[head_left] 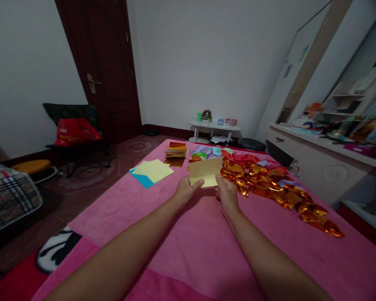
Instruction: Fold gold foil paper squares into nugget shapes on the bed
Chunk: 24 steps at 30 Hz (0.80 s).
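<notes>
A pale yellow sheet of paper (pixel 206 170) is held up between both hands, just above the pink cloth (pixel 188 238). My left hand (pixel 187 191) grips its lower left corner, thumb on the near face. At its lower right edge my right hand (pixel 227 193) pinches it with curled fingers. The sheet appears bent, with a line across its lower part. Left of the hands lie loose yellow sheets (pixel 155 169) over a blue sheet (pixel 143 179). Behind them stands a stack of shiny gold-orange foil paper (pixel 176 152).
To the right, crumpled or folded gold foil pieces (pixel 269 186) spread in a long pile, with red, purple, green and blue pieces behind. A white dresser (pixel 301 142) borders the right side. Beyond are a small white table (pixel 213 125), a chair with a red bag (pixel 77 133) and a door (pixel 103 62).
</notes>
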Motion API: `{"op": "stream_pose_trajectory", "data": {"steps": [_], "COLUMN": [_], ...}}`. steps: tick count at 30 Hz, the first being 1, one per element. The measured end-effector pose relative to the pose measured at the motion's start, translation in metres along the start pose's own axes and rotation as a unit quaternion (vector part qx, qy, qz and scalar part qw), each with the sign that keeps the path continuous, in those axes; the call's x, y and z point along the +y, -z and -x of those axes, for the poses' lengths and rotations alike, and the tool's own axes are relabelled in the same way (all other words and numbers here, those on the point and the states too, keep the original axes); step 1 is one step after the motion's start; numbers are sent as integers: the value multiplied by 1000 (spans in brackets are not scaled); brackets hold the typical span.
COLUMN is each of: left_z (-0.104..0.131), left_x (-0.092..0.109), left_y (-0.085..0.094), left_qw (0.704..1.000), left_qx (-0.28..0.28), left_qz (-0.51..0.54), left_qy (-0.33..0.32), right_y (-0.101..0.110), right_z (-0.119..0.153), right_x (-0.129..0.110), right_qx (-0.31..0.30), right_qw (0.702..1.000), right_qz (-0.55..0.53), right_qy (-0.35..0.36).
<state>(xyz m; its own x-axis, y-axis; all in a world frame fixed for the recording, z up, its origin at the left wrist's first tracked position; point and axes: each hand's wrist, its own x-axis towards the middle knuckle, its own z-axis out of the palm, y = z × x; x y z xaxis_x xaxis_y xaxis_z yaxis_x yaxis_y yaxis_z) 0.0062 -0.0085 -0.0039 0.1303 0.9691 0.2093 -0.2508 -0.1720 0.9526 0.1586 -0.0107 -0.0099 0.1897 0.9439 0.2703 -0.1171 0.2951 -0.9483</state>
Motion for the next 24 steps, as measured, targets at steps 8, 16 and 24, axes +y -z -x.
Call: {"op": "stream_pose_trajectory", "data": {"steps": [8,16,24], "left_z": [-2,-9,-18], "left_x": [7,3,0], "left_y": [24,23,31], "left_qw": [987,987,959], "left_qx": [-95,149,273], "left_qz": [-90,-49,29], "left_qy": [94,-34,-65], "right_y": [14,-3,-16], "right_z": [-6,11,20], "right_x": [-4,-10,-11], "right_qx": [-72,-187,-219], "right_qw": [997,973,970], "right_qz": [21,115,45], "right_qy": [-33,-67,-95]}}
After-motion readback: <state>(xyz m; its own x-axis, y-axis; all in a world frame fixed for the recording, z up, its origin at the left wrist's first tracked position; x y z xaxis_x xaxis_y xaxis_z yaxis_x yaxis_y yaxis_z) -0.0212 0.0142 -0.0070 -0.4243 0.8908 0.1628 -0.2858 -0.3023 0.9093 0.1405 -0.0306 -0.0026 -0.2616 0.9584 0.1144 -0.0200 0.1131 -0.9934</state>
